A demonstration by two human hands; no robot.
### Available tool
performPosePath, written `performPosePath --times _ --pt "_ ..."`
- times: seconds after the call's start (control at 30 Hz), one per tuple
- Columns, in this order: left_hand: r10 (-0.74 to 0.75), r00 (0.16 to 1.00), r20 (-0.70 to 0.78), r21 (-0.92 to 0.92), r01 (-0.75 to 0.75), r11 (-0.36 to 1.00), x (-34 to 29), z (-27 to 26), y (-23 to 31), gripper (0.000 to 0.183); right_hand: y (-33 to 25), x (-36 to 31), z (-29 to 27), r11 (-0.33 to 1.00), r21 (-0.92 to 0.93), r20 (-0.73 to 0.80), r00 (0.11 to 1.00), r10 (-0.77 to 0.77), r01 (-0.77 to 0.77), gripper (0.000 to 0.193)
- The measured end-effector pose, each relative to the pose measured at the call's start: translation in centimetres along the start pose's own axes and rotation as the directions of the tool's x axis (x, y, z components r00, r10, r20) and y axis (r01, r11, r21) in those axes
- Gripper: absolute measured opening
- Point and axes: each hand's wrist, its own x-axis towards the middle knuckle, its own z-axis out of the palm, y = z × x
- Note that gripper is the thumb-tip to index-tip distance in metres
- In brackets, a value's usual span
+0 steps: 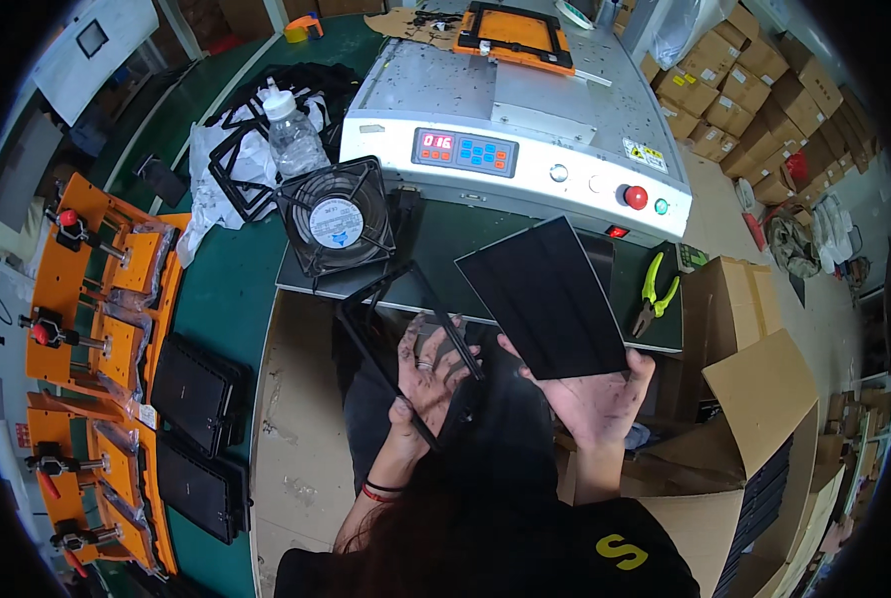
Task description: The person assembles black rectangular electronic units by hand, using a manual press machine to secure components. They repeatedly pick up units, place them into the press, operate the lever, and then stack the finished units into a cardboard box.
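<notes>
Left hand (pixel 430 374): fingers spread and bent, grasping a thin, black, plastic-looking rectangular frame (pixel 370 353), thumb against one bar. Right hand (pixel 597 401): grasping the lower part of a flat, dark, rectangular panel (pixel 545 299), thumb at its lower right corner, most fingers hidden beneath. Both parts sit above the lap, apart, tilted, in front of the white metal machine (pixel 385 149). Step in hand, judged: handling frame and panel as a pair, not joined. Next move probably calls for matching their tilt and keeping fingertips off the panel face; the slender bars likely flex if squeezed.
</notes>
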Motion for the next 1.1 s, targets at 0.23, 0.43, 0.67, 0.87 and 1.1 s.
performPosePath --times 0.23,0.43,0.67,0.87,1.1 --pt "0.041 0.999 0.022 0.007 -0.042 0.999 -0.5 0.1 -0.5 0.125 1.4 0.2 1.4 -0.003 -0.833 0.537 0.808 -0.241 0.553 0.063" --pt "-0.137 0.990 0.016 0.070 0.135 0.988 -2.4 -0.8 -0.1 0.130 3.8 -0.7 2.5 -0.110 -0.834 0.549 0.796 -0.255 0.541 0.058" --pt "-0.041 0.998 -0.045 0.059 0.044 0.997 -2.6 -0.2 -0.7 0.117 5.3 -0.8 2.7 -0.136 -0.855 0.517 0.798 -0.309 0.501 0.057" --pt "-0.080 0.996 -0.043 0.061 0.083 0.995 -2.6 -0.3 -0.6 0.113 5.2 -0.9 2.7 -0.147 -0.851 0.526 0.810 -0.261 0.505 0.060" --pt "-0.078 0.996 -0.041 0.056 0.080 0.995 -2.9 -1.1 -1.1 0.107 5.5 -0.8 2.7 -0.140 -0.854 0.520 0.820 -0.238 0.501 0.060"
